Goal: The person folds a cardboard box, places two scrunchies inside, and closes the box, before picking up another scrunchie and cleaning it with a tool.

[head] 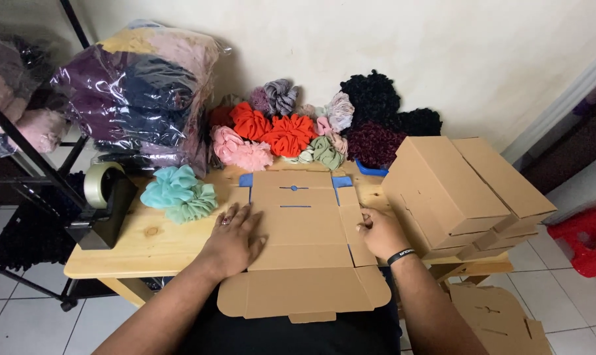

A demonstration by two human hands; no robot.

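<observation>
A flat, unfolded brown cardboard box blank (304,236) lies on the small wooden table (147,240) in front of me, its near flaps hanging over the table's edge. My left hand (235,240) rests flat on its left side panel, fingers spread. My right hand (380,231), with a black wristband, presses on the right side flap with curled fingers. Two mint-green scrunchies (178,192) lie left of the blank.
A heap of colourful scrunchies (288,135) lies at the table's back against the wall. Assembled brown boxes (459,190) are stacked at the right. A tape dispenser (104,200) stands at the left. Bagged fabric (137,92) fills a rack. More flat blanks (498,319) lie on the floor.
</observation>
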